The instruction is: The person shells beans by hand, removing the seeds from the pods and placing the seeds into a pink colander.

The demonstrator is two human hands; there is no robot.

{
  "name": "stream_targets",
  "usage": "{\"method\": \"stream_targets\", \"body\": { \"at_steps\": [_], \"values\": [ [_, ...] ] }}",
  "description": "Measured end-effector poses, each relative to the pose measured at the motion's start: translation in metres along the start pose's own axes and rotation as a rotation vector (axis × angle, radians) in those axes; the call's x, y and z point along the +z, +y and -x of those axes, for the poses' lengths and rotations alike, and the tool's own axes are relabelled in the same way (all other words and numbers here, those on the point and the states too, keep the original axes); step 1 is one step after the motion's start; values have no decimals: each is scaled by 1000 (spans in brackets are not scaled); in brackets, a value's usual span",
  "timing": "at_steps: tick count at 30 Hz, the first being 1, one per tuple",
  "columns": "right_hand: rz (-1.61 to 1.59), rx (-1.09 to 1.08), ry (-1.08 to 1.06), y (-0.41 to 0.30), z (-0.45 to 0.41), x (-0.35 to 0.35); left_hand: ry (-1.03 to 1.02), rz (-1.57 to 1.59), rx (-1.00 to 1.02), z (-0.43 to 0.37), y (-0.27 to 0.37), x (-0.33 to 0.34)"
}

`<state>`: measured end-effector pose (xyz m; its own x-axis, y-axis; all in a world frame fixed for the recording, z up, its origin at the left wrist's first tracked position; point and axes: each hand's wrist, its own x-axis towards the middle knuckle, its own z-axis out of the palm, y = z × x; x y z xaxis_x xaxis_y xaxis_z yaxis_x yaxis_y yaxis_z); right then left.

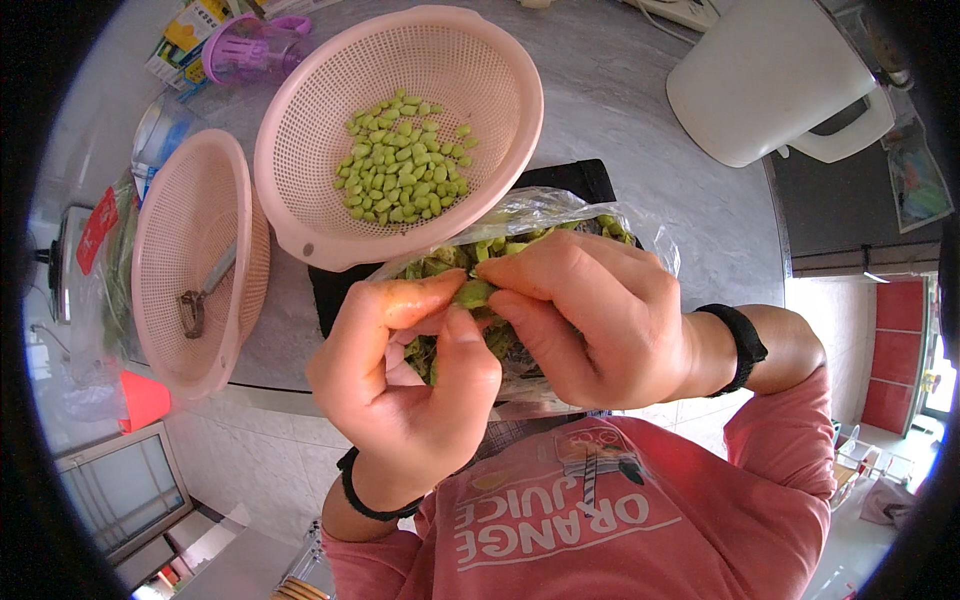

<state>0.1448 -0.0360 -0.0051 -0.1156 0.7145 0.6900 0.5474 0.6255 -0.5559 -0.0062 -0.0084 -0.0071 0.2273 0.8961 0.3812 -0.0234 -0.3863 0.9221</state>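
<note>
Between the fingertips of both hands is a small green bean pod (474,294). My left hand (405,360) pinches one end with thumb and index finger, and my right hand (600,322) pinches the other. Below them lies an open clear plastic bag (547,206) with green pods and husks (517,244) in it, partly hidden by my hands. Just beyond, a pink plastic colander (300,150) holds a heap of shelled green beans (405,165). Both wrists wear black bands.
A second pink colander (225,180) stands at the left with a peeler (210,281) inside. A purple-lidded cup (240,49) is at the back left. At the back right stands a white pitcher (765,75). A black mat or bag (577,176) lies on the grey countertop (600,97).
</note>
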Motion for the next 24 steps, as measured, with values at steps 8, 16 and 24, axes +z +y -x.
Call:
{"method": "stream_targets", "body": {
  "at_steps": [8, 16, 24],
  "values": [
    [-3, -20, -14, -3, -1, 5, 20, 162, 8, 1, 2, 3],
    [-257, 427, -78, -6, -7, 4, 50, 440, -245, -3, 3, 9],
    [-662, 887, -92, -7, -15, 6, -89, 210, -149, -3, -5, 4]
  ]
}}
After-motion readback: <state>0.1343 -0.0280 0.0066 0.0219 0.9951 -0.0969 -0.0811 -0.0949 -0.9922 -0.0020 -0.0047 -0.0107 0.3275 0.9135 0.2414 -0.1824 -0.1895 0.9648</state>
